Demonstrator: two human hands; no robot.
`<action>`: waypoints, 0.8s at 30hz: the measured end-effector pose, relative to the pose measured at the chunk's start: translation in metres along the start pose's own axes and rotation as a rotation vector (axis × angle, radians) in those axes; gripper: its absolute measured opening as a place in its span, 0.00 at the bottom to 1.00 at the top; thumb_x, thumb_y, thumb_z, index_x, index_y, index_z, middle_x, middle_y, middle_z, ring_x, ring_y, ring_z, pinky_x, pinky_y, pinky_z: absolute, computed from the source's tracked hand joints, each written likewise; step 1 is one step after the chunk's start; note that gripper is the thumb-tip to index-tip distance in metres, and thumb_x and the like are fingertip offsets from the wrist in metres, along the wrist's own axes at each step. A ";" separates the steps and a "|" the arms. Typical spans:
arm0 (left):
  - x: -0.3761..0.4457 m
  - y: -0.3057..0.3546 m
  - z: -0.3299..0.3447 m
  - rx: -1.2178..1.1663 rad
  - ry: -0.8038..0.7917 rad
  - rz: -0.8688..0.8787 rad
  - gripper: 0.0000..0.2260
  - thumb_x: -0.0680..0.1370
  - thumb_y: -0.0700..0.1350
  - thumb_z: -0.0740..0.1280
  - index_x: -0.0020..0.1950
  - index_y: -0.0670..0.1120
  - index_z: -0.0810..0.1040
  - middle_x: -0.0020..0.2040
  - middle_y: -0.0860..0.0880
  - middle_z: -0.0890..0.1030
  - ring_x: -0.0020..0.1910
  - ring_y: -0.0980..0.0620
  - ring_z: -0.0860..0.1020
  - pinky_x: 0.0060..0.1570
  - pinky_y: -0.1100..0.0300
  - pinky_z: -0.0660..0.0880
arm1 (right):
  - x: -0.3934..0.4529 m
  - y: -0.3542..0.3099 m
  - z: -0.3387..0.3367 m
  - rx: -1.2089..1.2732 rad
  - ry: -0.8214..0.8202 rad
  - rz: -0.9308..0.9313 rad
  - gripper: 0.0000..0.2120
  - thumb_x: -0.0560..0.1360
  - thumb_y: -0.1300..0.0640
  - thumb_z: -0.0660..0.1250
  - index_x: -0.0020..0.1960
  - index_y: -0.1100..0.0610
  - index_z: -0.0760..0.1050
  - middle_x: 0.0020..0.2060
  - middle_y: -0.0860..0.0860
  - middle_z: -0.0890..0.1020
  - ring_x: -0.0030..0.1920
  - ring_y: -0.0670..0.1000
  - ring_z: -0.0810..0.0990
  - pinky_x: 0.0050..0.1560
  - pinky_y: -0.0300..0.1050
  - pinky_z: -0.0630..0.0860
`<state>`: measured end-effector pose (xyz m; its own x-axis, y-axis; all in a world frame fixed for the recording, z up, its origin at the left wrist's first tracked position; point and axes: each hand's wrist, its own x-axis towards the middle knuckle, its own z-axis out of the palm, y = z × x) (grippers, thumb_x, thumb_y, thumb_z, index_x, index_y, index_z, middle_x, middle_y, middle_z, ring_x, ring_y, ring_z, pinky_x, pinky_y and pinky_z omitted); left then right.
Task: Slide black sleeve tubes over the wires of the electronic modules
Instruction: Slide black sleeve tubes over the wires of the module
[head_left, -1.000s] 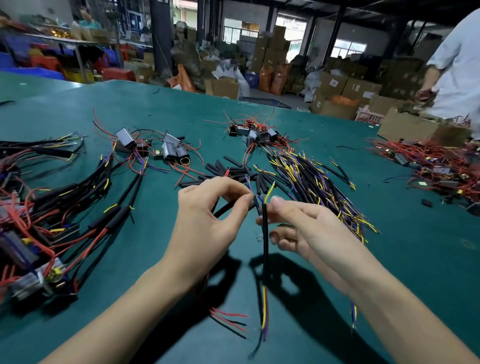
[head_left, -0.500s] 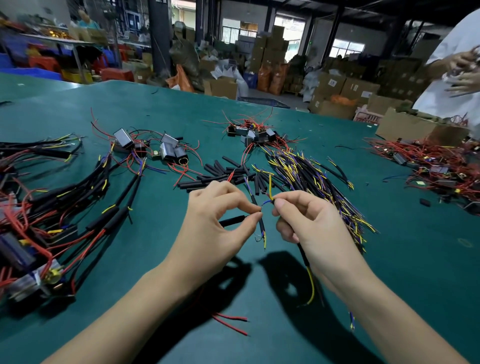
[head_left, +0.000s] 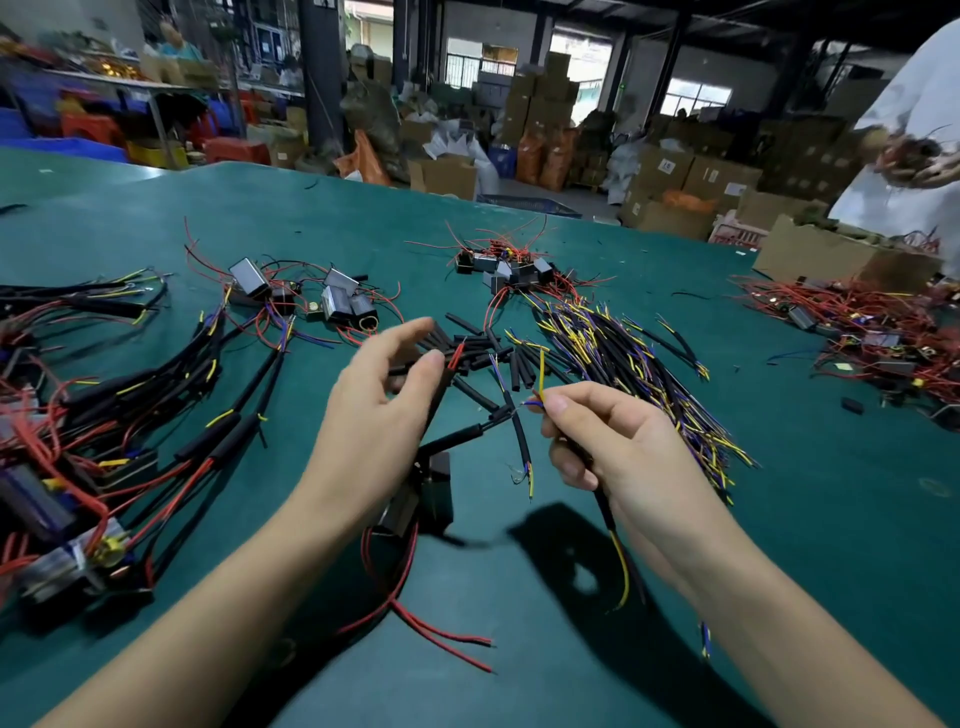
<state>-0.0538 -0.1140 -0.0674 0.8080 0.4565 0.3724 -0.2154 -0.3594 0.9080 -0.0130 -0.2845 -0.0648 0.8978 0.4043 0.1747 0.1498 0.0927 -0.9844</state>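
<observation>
Sleeve tubes (head_left: 470, 345) are lying scattered across a green tabletop (head_left: 831, 519) in a box-crowded warehouse, short, black, matte. Left hand (head_left: 374, 415) is hovering released; right hand (head_left: 613, 447) is pinching a sleeved yellow-blue wire (head_left: 537, 400).

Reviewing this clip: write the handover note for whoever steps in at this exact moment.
Left hand: fingers relaxed, reaching over the loose black sleeve tubes, holding none.
Right hand: pinches yellow and blue wire ends of a sleeved cable.
A black module with red leads lies under the left wrist.
Done: sleeved harnesses piled at left.
Left: bundle of cables and modules beyond.
</observation>
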 end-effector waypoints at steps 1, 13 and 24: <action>0.001 0.001 0.000 -0.128 -0.081 -0.082 0.11 0.80 0.40 0.61 0.62 0.45 0.77 0.55 0.50 0.81 0.53 0.58 0.78 0.58 0.63 0.73 | 0.000 0.000 0.000 -0.015 -0.002 -0.009 0.05 0.75 0.58 0.66 0.42 0.57 0.79 0.32 0.48 0.76 0.26 0.44 0.68 0.27 0.31 0.65; -0.012 0.014 0.008 -0.328 -0.255 -0.057 0.05 0.73 0.36 0.70 0.44 0.45 0.84 0.39 0.49 0.85 0.37 0.59 0.78 0.42 0.70 0.75 | 0.002 -0.003 -0.006 -0.161 -0.005 -0.123 0.06 0.77 0.58 0.66 0.42 0.54 0.80 0.32 0.46 0.78 0.28 0.45 0.70 0.30 0.31 0.66; -0.011 0.018 0.008 -0.287 -0.210 -0.002 0.02 0.72 0.42 0.72 0.40 0.46 0.84 0.33 0.49 0.83 0.32 0.59 0.75 0.35 0.70 0.72 | 0.003 -0.005 -0.005 -0.210 -0.050 -0.164 0.06 0.76 0.58 0.66 0.42 0.56 0.80 0.31 0.50 0.77 0.28 0.45 0.71 0.31 0.29 0.67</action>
<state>-0.0624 -0.1322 -0.0567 0.8975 0.2686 0.3498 -0.3347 -0.1017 0.9368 -0.0094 -0.2881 -0.0598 0.8336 0.4447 0.3276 0.3787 -0.0286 -0.9251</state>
